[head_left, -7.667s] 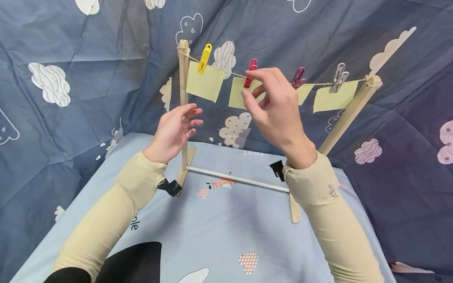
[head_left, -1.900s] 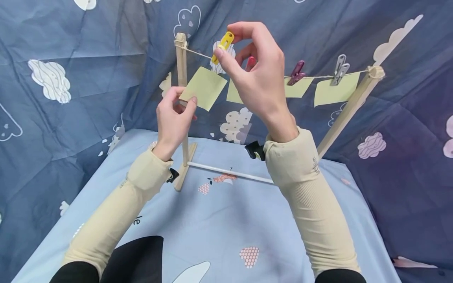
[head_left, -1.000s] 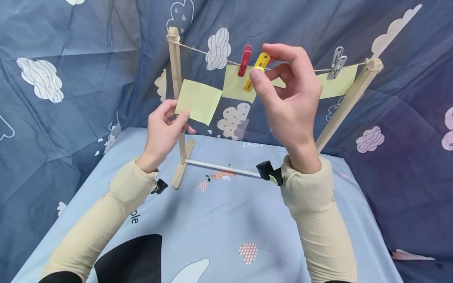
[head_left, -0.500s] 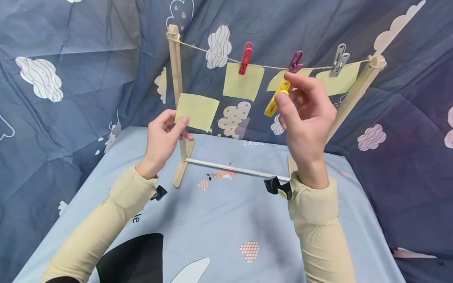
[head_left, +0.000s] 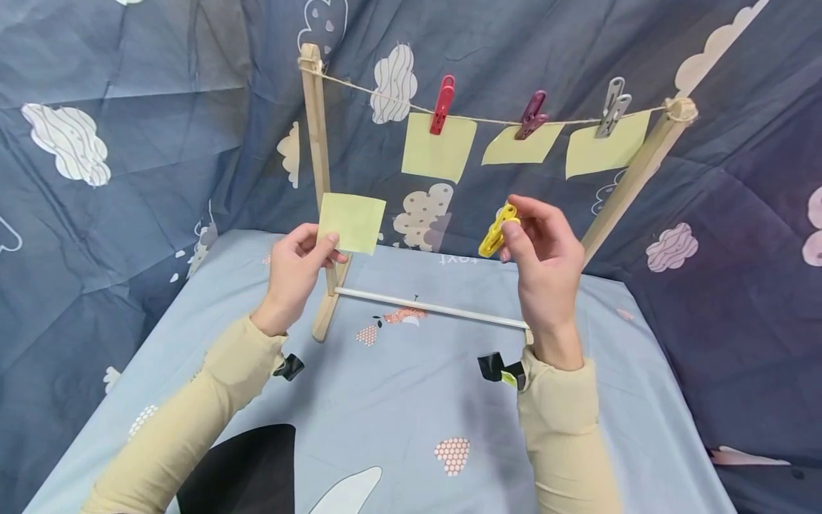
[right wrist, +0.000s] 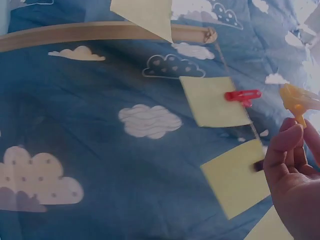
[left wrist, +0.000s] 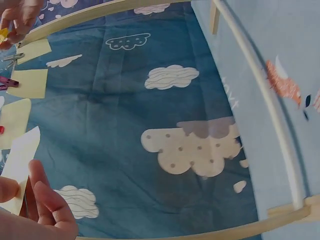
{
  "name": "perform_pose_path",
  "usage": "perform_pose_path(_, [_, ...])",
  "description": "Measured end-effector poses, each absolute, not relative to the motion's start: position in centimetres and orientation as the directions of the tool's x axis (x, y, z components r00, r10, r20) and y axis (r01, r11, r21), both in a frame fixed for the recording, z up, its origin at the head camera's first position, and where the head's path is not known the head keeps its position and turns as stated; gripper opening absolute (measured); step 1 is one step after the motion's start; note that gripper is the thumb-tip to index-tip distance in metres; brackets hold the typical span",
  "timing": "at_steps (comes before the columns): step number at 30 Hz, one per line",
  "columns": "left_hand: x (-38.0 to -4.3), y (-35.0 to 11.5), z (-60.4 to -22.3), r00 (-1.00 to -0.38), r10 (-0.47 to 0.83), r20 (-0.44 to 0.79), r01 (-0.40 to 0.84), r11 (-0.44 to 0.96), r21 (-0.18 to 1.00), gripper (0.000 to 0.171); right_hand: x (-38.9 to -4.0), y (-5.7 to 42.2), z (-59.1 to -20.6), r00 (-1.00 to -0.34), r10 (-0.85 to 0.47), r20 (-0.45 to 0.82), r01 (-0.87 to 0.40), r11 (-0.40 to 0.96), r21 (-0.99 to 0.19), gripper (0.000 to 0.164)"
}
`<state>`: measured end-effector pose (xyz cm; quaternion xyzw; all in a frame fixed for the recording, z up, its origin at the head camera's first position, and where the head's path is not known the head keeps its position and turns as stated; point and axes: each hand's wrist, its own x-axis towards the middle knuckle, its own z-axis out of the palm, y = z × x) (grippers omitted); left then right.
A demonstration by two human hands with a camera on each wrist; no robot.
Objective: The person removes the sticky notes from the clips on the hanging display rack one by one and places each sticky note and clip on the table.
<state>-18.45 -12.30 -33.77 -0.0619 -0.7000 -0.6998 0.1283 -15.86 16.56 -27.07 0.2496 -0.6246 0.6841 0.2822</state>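
Observation:
My left hand (head_left: 297,271) pinches a yellow sticky note (head_left: 352,223) at its lower left corner, in front of the left post. Between thumb and fingers my right hand (head_left: 549,271) holds a yellow clothespin (head_left: 497,230), below the string (head_left: 494,121). Three more notes hang from that string: one under a red clothespin (head_left: 442,106), one under a purple clothespin (head_left: 531,116), and one under a grey clothespin (head_left: 613,108). The left wrist view shows the held note (left wrist: 22,155) nearly edge-on. In the right wrist view the yellow clothespin (right wrist: 297,102) sticks up above the fingertips.
Two wooden posts, the left post (head_left: 316,128) and the right post (head_left: 636,175), carry the string. A white rod (head_left: 430,307) joins their feet on the light blue cloth (head_left: 385,400). Behind hangs a dark blue cloud-patterned curtain (head_left: 160,143).
The yellow clothespin and its note have come off the string's left end. The right hand has moved right and down with the clothespin; the left hand has lowered the note.

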Motion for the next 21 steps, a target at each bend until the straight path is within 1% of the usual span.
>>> perform_pose_path(5, [-18.4,-12.2,-34.8,-0.982,-0.074,0.176,0.179,-0.036,0.983,0.02,-15.9,17.0,-29.0,-0.758,0.094,0.645,-0.651,-0.067,-0.756,0.028])
perform_pose_path(8, [-18.4,-12.2,-35.5,-0.992,-0.051,0.112,0.117,-0.107,0.987,0.017,-16.0,17.2,-30.1,-0.786,0.106,0.608,-0.616,-0.064,-0.785,0.029])
perform_pose_path(13, [-18.5,-12.4,-36.6,-1.0,-0.004,0.026,0.027,-0.199,0.98,0.021,-16.1,17.5,-31.7,-0.831,0.125,0.543,-0.552,-0.051,-0.832,0.034])
perform_pose_path(16, [-18.6,-12.5,-37.1,-1.0,0.004,-0.006,-0.006,-0.197,0.98,0.027,-16.2,17.6,-32.6,-0.854,0.145,0.499,-0.511,-0.057,-0.858,0.036])
perform_pose_path(21, [-18.6,-12.4,-37.9,-1.0,0.007,-0.025,-0.026,-0.191,0.981,0.037,-16.4,17.8,-34.0,-0.887,0.2,0.417,-0.428,-0.014,-0.903,0.038])
